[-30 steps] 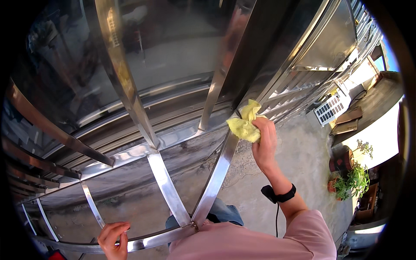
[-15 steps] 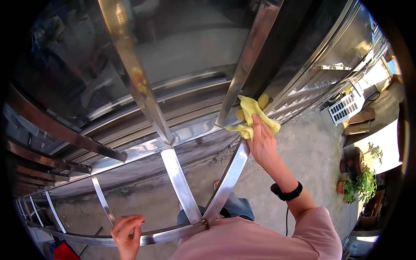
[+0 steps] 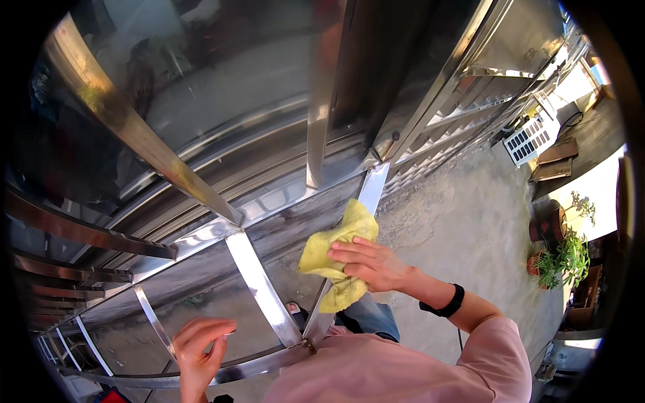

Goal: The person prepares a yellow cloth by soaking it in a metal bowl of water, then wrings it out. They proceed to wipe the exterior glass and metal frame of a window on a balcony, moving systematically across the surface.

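Observation:
My right hand (image 3: 376,266) holds a crumpled yellow cloth (image 3: 336,250) against a slanting flat metal bar (image 3: 373,188), fingers bent over its right side. The cloth drapes over the bar's middle and hides that stretch. My left hand (image 3: 203,346) hovers by the curved front rail (image 3: 259,364) at lower left. Its fingers are loosely bent, the thumb stands a little apart, and I see nothing in it. Between the hands runs a second flat metal bar (image 3: 263,289), joining the front rail to the long back rail (image 3: 275,199).
Upright metal posts (image 3: 138,124) rise from the back rail before dark glass (image 3: 222,87). Potted plants (image 3: 571,258) and a white slotted unit (image 3: 532,140) stand at right on the concrete floor (image 3: 463,221). Wooden boards (image 3: 554,161) lie beside the unit.
My right hand and the cloth have slid down the slanting bar toward me, away from the corner at the back rail. The left hand is nearly where it was. The view has shifted slightly.

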A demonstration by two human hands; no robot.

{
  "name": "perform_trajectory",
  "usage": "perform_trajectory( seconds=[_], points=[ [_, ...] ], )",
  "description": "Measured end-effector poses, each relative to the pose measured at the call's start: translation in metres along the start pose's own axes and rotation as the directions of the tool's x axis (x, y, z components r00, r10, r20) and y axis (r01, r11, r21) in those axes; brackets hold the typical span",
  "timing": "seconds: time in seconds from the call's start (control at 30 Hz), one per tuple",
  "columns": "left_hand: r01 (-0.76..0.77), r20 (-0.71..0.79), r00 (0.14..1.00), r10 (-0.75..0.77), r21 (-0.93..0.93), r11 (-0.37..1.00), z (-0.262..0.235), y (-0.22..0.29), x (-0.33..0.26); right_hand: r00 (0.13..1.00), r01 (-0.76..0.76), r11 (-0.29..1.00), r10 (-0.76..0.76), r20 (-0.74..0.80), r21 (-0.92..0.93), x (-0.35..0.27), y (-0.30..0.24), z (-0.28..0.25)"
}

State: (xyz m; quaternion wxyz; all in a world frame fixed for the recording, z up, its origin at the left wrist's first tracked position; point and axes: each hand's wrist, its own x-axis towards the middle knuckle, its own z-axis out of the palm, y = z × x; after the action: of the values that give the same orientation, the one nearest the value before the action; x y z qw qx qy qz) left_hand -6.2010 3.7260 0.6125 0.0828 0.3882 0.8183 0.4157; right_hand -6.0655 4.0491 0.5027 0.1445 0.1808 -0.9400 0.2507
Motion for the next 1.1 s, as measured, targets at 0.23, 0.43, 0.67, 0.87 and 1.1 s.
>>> perform_trajectory(
  seconds=[0.23, 0.43, 0.67, 0.87, 1.1],
  points=[
    [-0.148, 0.239, 0.954, 0.179, -0.143, 0.979, 0.050, 0.041, 0.105, 0.934, -0.318, 0.935, 0.281, -0.220, -0.156, 0.017, 0.055, -0.044],
    [-0.280, 0.252, 0.934, 0.254, 0.071, 0.957, 0.117, 0.060, 0.184, 0.904, -0.415, 0.874, 0.366, -0.220, -0.252, 0.057, 0.056, -0.048],
    [-0.310, 0.140, 0.949, 0.283, 0.255, 0.916, 0.175, 0.069, 0.212, 0.926, -0.335, 0.894, 0.253, -0.281, -0.297, 0.011, 0.065, -0.056],
    [-0.074, 0.112, 0.991, 0.079, -0.048, 0.996, 0.209, 0.045, 0.243, 0.853, -0.476, 0.825, 0.517, -0.067, 0.304, -0.096, 0.060, -0.061],
    [-0.075, 0.017, 0.997, 0.073, 0.137, 0.988, 0.216, 0.048, 0.241, 0.779, -0.570, 0.758, 0.622, -0.087, 0.316, -0.128, 0.060, -0.073]
  ],
)
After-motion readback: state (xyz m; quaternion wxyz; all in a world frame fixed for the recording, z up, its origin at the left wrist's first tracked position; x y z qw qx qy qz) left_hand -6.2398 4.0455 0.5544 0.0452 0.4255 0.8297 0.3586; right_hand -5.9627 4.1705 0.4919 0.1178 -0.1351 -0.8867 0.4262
